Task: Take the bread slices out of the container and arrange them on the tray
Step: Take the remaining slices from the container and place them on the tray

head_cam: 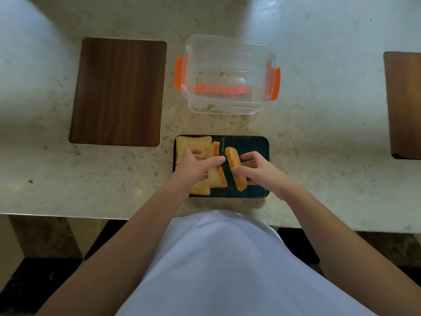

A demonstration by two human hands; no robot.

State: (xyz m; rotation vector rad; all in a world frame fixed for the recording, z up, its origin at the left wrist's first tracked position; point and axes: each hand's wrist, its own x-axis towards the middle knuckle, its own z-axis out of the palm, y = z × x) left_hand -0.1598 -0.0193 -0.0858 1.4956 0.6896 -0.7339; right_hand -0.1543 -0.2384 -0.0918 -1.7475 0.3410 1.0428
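Note:
A dark rectangular tray (252, 144) lies near the counter's front edge. Flat bread slices (192, 143) rest on its left side, one at the far corner and one (201, 190) at the near edge. My left hand (193, 167) grips a tilted slice (216, 176) standing on its edge. My right hand (257, 169) holds another upright slice (237, 172) just to the right of it. The clear container (227, 71) with orange clips stands behind the tray and holds only crumbs.
A dark wooden board (118, 92) lies to the left of the container. Another wooden board (403, 103) sits at the right edge. Crumbs dot the counter between container and tray. The counter's front edge runs just below the tray.

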